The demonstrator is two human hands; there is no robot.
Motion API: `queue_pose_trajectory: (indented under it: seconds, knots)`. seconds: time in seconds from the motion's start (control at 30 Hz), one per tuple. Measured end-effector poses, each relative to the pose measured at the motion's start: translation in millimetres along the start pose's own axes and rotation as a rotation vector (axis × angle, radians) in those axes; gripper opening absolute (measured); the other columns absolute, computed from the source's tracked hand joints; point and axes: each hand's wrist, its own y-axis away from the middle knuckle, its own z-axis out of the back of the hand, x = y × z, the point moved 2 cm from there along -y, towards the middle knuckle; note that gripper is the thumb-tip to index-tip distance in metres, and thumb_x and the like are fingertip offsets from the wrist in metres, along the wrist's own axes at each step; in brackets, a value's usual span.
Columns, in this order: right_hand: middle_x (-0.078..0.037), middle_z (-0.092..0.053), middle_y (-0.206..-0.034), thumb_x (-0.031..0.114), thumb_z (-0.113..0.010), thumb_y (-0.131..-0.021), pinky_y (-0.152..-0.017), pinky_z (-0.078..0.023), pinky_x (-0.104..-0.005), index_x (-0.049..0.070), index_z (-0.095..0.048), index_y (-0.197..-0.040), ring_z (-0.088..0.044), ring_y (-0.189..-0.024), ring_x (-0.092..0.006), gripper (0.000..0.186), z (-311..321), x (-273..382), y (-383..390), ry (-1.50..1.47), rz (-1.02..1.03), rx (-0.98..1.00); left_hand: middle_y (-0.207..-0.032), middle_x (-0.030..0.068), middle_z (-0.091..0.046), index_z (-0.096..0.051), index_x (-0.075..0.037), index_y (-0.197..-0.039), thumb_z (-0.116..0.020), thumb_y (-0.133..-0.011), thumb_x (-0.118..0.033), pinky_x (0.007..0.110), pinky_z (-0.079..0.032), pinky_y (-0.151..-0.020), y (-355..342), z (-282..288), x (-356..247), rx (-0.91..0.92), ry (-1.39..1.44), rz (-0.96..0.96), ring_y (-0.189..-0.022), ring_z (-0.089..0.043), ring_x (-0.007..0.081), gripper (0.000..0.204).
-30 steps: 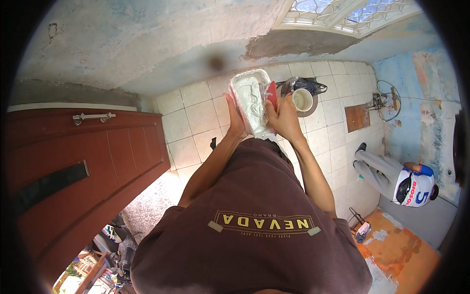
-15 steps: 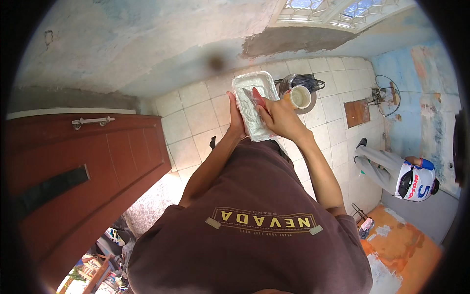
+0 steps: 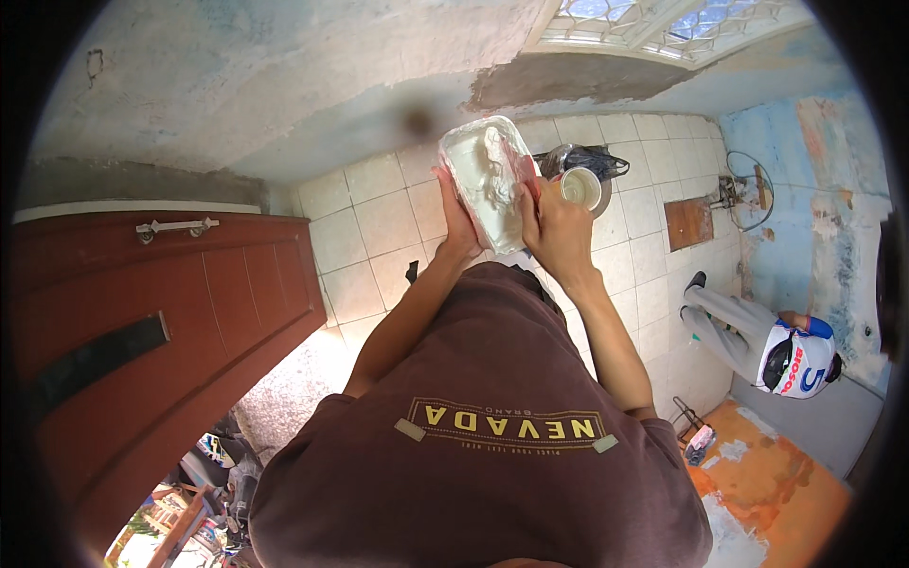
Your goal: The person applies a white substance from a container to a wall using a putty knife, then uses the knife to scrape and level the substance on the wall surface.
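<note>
In the middle of the view my left hand [image 3: 458, 220] grips the left side of a white plastic tray [image 3: 511, 235] filled with thick white paste [image 3: 480, 199]. My right hand [image 3: 559, 229] is closed on a red scraper [image 3: 530, 180] at the tray's right side, its blade partly hidden by white paste. A round tub [image 3: 579, 187] with pale contents is just beyond my right fingers, in front of a black plastic bag [image 3: 606, 163].
A brown door [image 3: 180, 284] fills the left. Tiled floor [image 3: 369, 265] lies below patchy walls. At the right are a person [image 3: 795, 355] in grey trousers, a wooden board [image 3: 689, 224] and a cable loop [image 3: 757, 222]. A roller [image 3: 699, 443] is near an orange patchy surface [image 3: 767, 473].
The tray has moved up and slightly left. The scraper dipped leftward across the paste half a second ago and is back at the right side, with a lump of paste raised in the tray.
</note>
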Motion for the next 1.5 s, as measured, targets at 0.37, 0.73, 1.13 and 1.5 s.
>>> queue_pose_trajectory:
  seconds: [0.37,0.73,1.13,1.5]
  knots:
    - [-0.016,-0.064,-0.078,0.016,-0.066,-0.102,-0.074,-0.036,-0.0435,0.002,-0.071,-0.104,-0.059,-0.071,-0.0341,0.015,-24.9,-10.5,-2.1,0.138,0.120,-0.061,-0.158,0.0123,-0.052,-0.037,-0.011,-0.164,-0.021,-0.100,-0.086,0.048,-0.042,-0.121,-7.1,12.2,1.1,-0.030,-0.003,0.047,-0.142,-0.053,0.0300,0.100]
    - [-0.017,-0.068,-0.086,0.019,-0.065,-0.103,-0.078,-0.036,-0.0456,0.004,-0.071,-0.107,-0.061,-0.085,-0.0349,0.016,-24.0,-10.5,2.0,0.145,0.104,-0.033,-0.149,0.0117,-0.058,-0.041,-0.011,-0.160,-0.024,-0.102,-0.083,0.049,-0.049,-0.115,-11.0,17.5,-2.0,-0.010,-0.018,0.037,-0.134,-0.060,0.0303,0.094]
    - [-0.007,-0.072,-0.085,0.021,-0.063,-0.103,-0.091,-0.039,-0.0535,0.008,-0.063,-0.144,-0.067,-0.084,-0.0258,0.042,-6.6,12.9,-1.1,0.215,0.094,0.148,-0.145,0.0131,-0.057,-0.039,-0.011,-0.160,-0.034,-0.108,-0.072,0.048,-0.048,-0.113,-12.1,12.6,1.8,-0.275,-0.144,0.036,-0.131,-0.058,0.0293,0.080]
    - [-0.007,-0.068,-0.091,0.014,-0.069,-0.097,-0.085,-0.041,-0.0449,0.003,-0.053,-0.152,-0.064,-0.085,-0.0243,0.058,-17.6,7.0,9.3,0.166,0.258,0.185,-0.143,0.0168,-0.062,-0.044,-0.006,-0.157,-0.041,-0.103,-0.078,0.049,-0.052,-0.110,-10.4,18.7,0.5,-0.259,-0.104,0.138,-0.128,-0.064,0.0315,0.090]
